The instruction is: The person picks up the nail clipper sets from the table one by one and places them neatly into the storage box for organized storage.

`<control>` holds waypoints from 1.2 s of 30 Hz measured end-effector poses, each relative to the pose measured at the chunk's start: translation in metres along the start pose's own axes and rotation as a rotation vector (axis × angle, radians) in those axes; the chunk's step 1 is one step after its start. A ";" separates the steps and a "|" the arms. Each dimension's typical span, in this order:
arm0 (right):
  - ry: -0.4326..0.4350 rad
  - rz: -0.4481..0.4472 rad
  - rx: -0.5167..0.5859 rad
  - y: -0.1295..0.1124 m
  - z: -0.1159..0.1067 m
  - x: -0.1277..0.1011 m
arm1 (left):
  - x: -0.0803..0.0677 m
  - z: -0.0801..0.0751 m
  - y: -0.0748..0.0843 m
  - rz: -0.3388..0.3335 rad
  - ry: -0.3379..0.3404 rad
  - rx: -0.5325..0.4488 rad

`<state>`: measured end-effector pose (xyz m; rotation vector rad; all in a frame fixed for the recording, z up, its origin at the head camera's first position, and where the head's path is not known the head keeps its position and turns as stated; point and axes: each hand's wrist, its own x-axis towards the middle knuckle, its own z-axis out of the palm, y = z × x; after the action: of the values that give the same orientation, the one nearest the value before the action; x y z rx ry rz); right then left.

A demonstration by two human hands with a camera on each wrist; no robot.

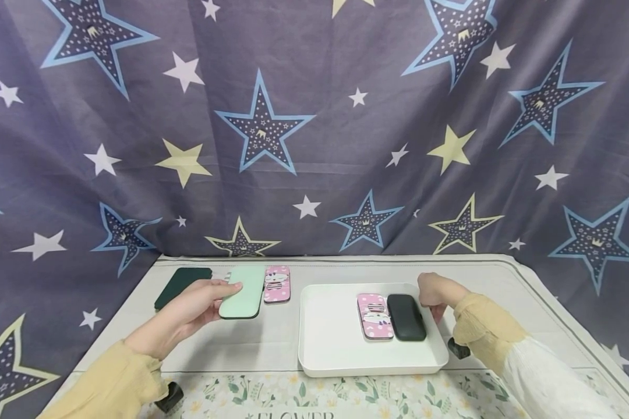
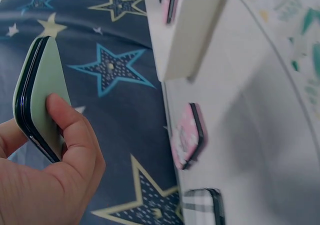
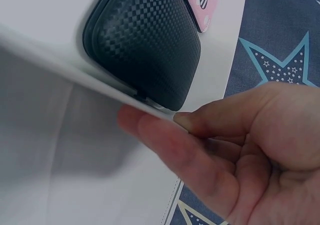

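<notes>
My left hand (image 1: 194, 305) grips a flat mint-green case (image 1: 243, 294) with dark edging, thumb on one face. In the left wrist view, the case (image 2: 47, 82) shows edge-on, held off the table. At the right, my right hand (image 1: 440, 291) pinches the rim of a white tray (image 1: 325, 326) between thumb and fingers. Inside that tray lie a pink cartoon case (image 1: 374, 326) and a black case (image 1: 406, 317), side by side. The right wrist view shows the black case's (image 3: 150, 40) woven texture close to the pinched rim.
Behind the mint-green case, another pink case (image 1: 277, 285) lies on the table, with a plaid case (image 2: 200, 205) beside it. A dark green case (image 1: 180, 285) is at the back left. A star-patterned curtain (image 1: 325, 145) hangs behind; a floral mat strip (image 1: 272, 393) runs along the front.
</notes>
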<state>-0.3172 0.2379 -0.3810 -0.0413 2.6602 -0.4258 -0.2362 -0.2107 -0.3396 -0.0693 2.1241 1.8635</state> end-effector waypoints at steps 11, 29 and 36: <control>0.027 -0.027 -0.010 -0.001 0.000 -0.005 | 0.023 0.031 0.025 0.029 -0.055 -0.021; 0.013 -0.010 -0.012 -0.002 0.000 -0.002 | 0.070 0.087 0.015 -0.025 -0.006 -0.012; 0.010 -0.012 -0.025 -0.003 0.000 -0.002 | 0.088 0.109 0.003 -0.026 -0.013 -0.010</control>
<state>-0.3156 0.2351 -0.3791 -0.0623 2.6766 -0.3977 -0.2981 -0.0895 -0.3714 -0.0870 2.0953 1.8548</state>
